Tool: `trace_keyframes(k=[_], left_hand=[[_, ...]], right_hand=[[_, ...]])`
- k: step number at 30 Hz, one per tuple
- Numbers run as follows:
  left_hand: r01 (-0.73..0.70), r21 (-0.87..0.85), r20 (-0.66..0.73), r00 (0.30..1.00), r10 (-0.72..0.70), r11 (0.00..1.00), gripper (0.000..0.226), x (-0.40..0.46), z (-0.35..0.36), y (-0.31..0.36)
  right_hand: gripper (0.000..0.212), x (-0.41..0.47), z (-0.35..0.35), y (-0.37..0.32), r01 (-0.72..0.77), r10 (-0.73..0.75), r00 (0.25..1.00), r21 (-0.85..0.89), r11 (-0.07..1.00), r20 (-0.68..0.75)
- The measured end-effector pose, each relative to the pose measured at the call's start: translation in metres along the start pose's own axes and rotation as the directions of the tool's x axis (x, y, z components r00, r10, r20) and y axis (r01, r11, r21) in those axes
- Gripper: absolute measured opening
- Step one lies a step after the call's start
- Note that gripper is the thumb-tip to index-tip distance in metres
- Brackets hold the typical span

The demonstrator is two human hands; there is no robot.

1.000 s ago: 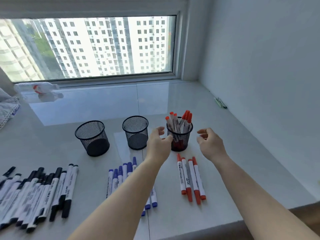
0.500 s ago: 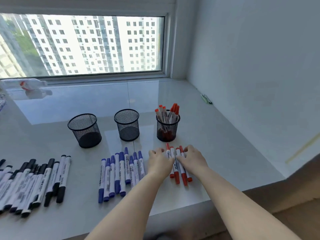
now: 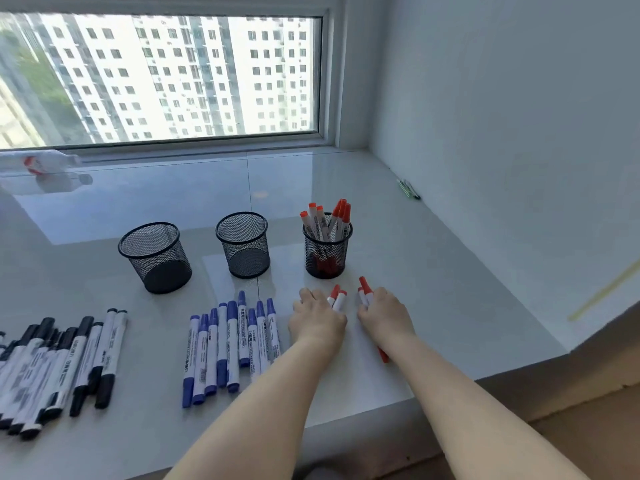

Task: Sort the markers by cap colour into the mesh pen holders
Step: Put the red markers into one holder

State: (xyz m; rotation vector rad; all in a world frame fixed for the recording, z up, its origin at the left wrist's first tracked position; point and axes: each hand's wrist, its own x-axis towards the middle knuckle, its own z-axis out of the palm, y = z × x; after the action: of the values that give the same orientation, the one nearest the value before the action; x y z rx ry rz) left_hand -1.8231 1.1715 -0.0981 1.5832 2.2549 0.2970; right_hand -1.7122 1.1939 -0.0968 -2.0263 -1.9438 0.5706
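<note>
Three black mesh holders stand in a row: the left holder (image 3: 154, 257) and the middle holder (image 3: 243, 244) hold nothing, and the right holder (image 3: 327, 251) has several red-capped markers (image 3: 325, 220) in it. Just in front of the right holder, my left hand (image 3: 317, 318) grips two red-capped markers (image 3: 337, 298). My right hand (image 3: 384, 315) grips two more red-capped markers (image 3: 365, 291), whose red ends stick out past my wrist. Several blue-capped markers (image 3: 230, 344) lie left of my left hand. Several black-capped markers (image 3: 59, 368) lie at the far left.
The white glossy sill (image 3: 433, 271) ends at a front edge near my forearms. A wall rises on the right with a green pen (image 3: 408, 189) at its foot. A plastic bottle (image 3: 38, 164) lies by the window at the back left.
Both hands came down from beside the right holder onto the red markers on the sill. They have split the group, each hand now gripping two.
</note>
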Motion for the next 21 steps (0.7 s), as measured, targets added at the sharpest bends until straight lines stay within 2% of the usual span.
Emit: trace_keyframes(k=[4,7,10,12,14,16,18,21], left_hand=[[-0.036,0.023,0.013,0.999,0.035,0.999,0.04,-0.002,0.003,-0.003],[-0.038,-0.023,0.033,0.999,0.039,0.999,0.039,0.0,0.001,-0.005],[-0.021,-0.061,0.047,0.999,0.024,0.998,0.039,0.0,-0.004,-0.006],[-0.025,-0.079,0.051,0.998,0.029,0.997,0.038,-0.003,-0.006,-0.006],[-0.03,-0.135,0.076,0.996,0.04,0.99,0.034,-0.006,-0.007,-0.007],[-0.029,-0.217,0.094,0.994,0.05,0.976,0.028,-0.007,-0.009,-0.009],[-0.002,-0.322,0.1,0.994,0.037,0.947,0.019,-0.004,-0.012,-0.012],[0.059,-0.49,0.112,0.994,-0.005,0.869,0.021,0.003,-0.017,-0.019]], right_hand=[[0.028,0.005,-0.002,0.001,0.014,-0.014,1.0,-0.035,0.999,-0.001],[0.016,0.005,-0.003,0.005,0.03,-0.03,1.0,-0.015,0.999,-0.003],[0.022,0.003,-0.002,0.012,0.039,-0.03,0.996,0.114,0.993,-0.079],[0.028,0.001,-0.004,0.017,0.015,0.02,0.992,0.267,0.963,-0.126],[0.026,0.0,-0.009,0.017,-0.043,0.113,0.985,0.438,0.898,-0.133],[0.024,0.0,-0.011,0.013,-0.083,0.164,0.98,0.511,0.856,-0.115],[0.031,0.004,-0.011,0.007,-0.069,0.129,0.987,0.487,0.871,-0.091],[0.033,0.015,-0.023,-0.01,0.01,0.073,0.988,0.527,0.85,-0.135]])
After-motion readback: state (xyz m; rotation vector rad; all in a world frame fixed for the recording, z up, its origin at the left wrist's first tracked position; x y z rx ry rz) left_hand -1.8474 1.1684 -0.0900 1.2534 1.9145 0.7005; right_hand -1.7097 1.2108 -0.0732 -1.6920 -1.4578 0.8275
